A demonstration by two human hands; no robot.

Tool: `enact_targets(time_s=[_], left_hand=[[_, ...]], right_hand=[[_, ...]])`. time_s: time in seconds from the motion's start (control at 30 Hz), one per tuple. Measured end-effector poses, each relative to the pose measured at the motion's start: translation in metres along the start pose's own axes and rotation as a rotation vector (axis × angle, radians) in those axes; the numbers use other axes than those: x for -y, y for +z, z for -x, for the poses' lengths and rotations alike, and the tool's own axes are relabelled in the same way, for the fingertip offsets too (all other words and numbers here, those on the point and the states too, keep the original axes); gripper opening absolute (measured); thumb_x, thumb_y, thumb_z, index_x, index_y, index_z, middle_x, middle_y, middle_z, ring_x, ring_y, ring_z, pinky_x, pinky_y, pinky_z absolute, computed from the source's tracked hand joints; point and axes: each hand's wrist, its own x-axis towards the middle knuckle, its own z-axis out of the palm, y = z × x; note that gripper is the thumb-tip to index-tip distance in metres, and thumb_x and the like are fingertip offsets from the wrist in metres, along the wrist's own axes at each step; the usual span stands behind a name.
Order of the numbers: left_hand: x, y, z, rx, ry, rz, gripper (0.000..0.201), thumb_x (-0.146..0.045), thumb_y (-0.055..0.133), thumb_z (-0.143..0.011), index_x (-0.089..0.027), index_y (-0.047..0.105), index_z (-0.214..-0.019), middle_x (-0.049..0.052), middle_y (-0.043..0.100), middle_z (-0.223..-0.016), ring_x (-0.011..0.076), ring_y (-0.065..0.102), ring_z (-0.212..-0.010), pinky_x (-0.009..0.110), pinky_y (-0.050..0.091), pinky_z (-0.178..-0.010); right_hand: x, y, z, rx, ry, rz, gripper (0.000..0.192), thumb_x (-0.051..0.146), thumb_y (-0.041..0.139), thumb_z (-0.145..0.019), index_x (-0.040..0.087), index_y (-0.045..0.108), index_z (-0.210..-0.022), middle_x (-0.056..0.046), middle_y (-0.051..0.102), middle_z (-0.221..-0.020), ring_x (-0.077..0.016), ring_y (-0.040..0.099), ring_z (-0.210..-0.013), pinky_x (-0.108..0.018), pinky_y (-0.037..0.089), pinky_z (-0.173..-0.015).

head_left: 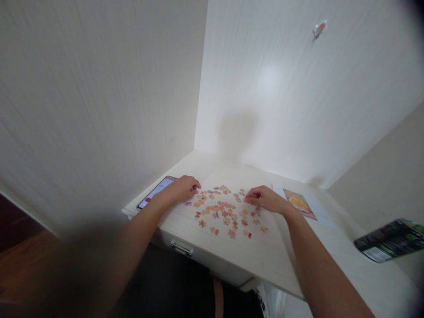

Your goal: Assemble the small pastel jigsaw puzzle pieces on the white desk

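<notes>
Pale desk [265, 256], small orange-pink puzzle pieces [225, 212] scattered between loosely curled left hand [181, 189] and right hand [266, 198].

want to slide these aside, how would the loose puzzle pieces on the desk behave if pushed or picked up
The puzzle pieces look small, flat and thin, so probably light and stiff. Lying loose on the smooth desk, they would likely slide and scatter rather than roll. Pinching one off the flat surface may be fiddly.
</notes>
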Motion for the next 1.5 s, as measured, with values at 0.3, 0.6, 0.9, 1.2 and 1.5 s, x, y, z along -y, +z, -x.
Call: enact_targets(time_s=[0.3,0.6,0.9,1.2,1.5], left_hand=[[-0.005,-0.003,0.001,-0.015,-0.003,-0.022,0.025,-0.021,0.056,-0.085,-0.017,0.073,-0.104,0.009,0.071,-0.098,0.0188,0.064,-0.088,0.03,0.046,-0.084],[-0.008,-0.015,0.004,0.092,-0.008,-0.028,0.029,-0.008,0.053,-0.079,-0.02,0.075,-0.095,0.005,0.073,-0.097,0.0169,0.064,-0.091,0.025,0.045,-0.082],[-0.02,-0.036,0.02,0.241,-0.011,0.003,0.024,-0.014,0.063,-0.076,-0.02,0.074,-0.096,0.003,0.074,-0.088,0.0146,0.064,-0.078,0.022,0.043,-0.069],[-0.027,-0.043,0.028,0.302,-0.032,-0.024,0.026,-0.02,0.068,-0.073,-0.019,0.073,-0.098,0.004,0.072,-0.086,0.0167,0.062,-0.075,0.025,0.041,-0.067],[-0.02,-0.033,0.028,0.279,0.001,0.014,0.019,-0.012,0.063,-0.073,-0.021,0.073,-0.086,0.0,0.07,-0.075,0.0142,0.06,-0.067,0.024,0.039,-0.061]], right_hand=[[0.051,0.014,0.01,0.289,-0.054,-0.13,0.027,0.042,0.067,-0.077,0.015,0.073,-0.079,-0.004,0.067,-0.067,-0.0129,0.054,-0.059,-0.025,0.039,-0.054],[0.048,0.024,-0.002,-0.056,-0.108,-0.035,0.022,0.037,0.064,-0.081,0.018,0.074,-0.08,-0.002,0.067,-0.068,-0.0122,0.052,-0.061,-0.025,0.039,-0.057],[0.017,0.023,-0.014,-0.415,-0.068,-0.112,0.028,0.042,0.066,-0.08,0.018,0.073,-0.091,-0.003,0.066,-0.072,-0.0145,0.054,-0.063,-0.027,0.04,-0.058],[-0.017,0.02,-0.019,-0.646,0.005,-0.13,0.039,0.051,0.067,-0.077,0.016,0.072,-0.093,-0.001,0.057,-0.063,-0.0139,0.048,-0.057,-0.028,0.036,-0.055],[-0.018,0.021,-0.017,-0.606,0.078,-0.026,0.04,0.051,0.06,-0.08,0.015,0.07,-0.094,-0.001,0.056,-0.062,-0.0149,0.047,-0.055,-0.029,0.036,-0.054]])
